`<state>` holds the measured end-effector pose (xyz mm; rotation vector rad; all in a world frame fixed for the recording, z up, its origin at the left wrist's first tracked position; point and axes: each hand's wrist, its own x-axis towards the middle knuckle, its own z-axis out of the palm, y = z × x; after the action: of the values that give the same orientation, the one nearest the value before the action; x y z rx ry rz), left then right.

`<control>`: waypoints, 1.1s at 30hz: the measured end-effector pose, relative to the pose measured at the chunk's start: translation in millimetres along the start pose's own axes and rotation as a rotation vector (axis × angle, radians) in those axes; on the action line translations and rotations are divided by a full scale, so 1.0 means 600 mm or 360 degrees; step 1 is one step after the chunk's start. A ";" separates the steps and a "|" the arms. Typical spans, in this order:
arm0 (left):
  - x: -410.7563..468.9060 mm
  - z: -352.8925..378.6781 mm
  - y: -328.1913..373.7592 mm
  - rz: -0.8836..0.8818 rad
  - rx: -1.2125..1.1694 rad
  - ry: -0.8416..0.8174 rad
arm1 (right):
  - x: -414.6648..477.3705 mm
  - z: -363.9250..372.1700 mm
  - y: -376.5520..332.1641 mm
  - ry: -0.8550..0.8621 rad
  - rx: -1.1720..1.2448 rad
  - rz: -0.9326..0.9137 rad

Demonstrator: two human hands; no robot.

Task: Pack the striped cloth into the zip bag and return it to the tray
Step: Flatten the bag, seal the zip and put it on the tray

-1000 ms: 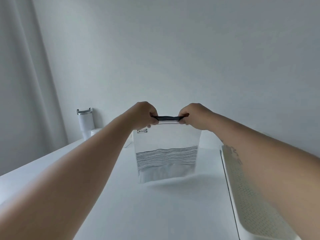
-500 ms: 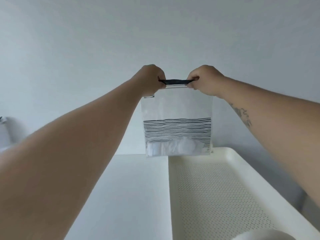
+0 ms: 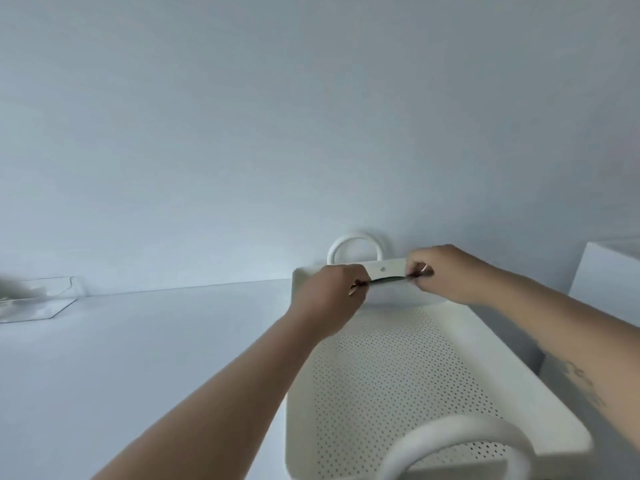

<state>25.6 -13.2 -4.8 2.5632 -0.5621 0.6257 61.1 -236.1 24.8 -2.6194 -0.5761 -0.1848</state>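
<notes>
Both of my hands pinch the dark zip strip of the clear zip bag. My left hand grips its left end and my right hand grips its right end. The bag is low over the far end of the white perforated tray, close to the tray's far wall. Below the strip only a pale, blurred part of the bag shows. The striped cloth cannot be made out at this angle.
The tray has a round loop handle at its far end and another at its near end. A clear plastic container sits at the far left of the white table. A white box stands right of the tray.
My hands have come down with the bag, from hanging well above the tray's far edge to low at its far end. The striped cloth in the bag no longer shows.
</notes>
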 end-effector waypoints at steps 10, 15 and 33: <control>-0.074 0.058 -0.002 -0.0072 -0.0038 -0.1002 | -0.092 0.102 0.046 -0.0622 -0.0071 0.0146; -0.081 0.070 -0.001 -0.0320 0.0136 -0.1359 | -0.103 0.114 0.042 -0.0894 -0.0151 0.0309; -0.069 0.141 -0.027 -0.0403 0.0468 -0.1039 | -0.065 0.184 0.053 -0.0616 -0.0290 0.0265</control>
<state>27.8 -30.5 -98.6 3.0422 -0.3438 -0.2559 43.3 -225.9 -94.5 -2.8844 -0.4796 0.3451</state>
